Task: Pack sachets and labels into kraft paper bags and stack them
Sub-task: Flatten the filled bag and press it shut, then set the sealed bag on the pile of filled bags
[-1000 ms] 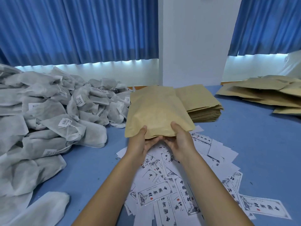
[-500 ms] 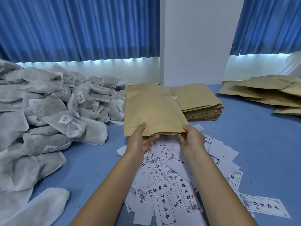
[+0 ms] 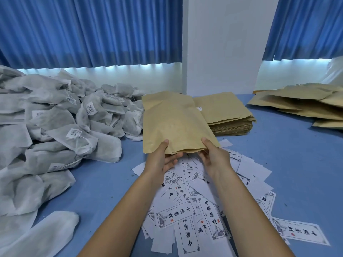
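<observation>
Both hands, left hand (image 3: 161, 160) and right hand (image 3: 213, 157), hold a flat brown kraft paper bag (image 3: 174, 123) by its near edge, fingers pinching it above the scattered white printed labels (image 3: 194, 216). Opening its mouth seems next, then taking a grey sachet (image 3: 74, 138).

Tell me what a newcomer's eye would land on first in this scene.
First, the kraft paper bag held up at centre, its near edge in the grip of the left hand and right hand. Next, the big heap of white sachets filling the left, and the printed labels scattered across the blue table under the arms.
</observation>
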Demonstrator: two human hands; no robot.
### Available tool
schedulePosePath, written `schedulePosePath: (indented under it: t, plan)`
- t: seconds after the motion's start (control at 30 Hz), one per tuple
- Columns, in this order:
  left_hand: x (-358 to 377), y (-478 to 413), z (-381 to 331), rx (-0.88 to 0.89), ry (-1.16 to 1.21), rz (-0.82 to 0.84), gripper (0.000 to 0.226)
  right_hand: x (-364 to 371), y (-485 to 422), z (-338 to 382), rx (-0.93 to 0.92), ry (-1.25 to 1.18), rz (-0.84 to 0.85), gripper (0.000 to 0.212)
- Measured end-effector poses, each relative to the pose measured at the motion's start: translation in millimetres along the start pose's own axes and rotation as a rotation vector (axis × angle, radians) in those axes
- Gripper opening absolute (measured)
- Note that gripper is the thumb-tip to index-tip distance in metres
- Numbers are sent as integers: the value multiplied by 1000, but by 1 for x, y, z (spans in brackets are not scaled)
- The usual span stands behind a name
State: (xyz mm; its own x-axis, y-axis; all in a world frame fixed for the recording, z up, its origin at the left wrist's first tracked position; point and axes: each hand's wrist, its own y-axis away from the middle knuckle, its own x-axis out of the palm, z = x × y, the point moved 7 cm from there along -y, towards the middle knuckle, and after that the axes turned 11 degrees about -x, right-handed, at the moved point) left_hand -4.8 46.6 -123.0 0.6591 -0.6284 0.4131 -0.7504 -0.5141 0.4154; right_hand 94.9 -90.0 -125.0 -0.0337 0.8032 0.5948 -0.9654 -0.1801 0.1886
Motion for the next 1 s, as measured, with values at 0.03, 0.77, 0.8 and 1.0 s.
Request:
schedulePosePath:
  t: [0.03,0.77,0.8,1.0]
  plan:
    - [-1,0,0,-2,4,-6,22,2,1,-1,20,-17,20,9]
    - [-7,-2,-1,-9,13,-36,28,-11,-6,5,-17,56,-112,18]
    - [-7,-2,-1,-9,17,-39,27,-9,-4,4,-9,23,-93,17]
    - [-6,-1,-1,-22,28,-31,18,0,4,0,19,21,-15,17]
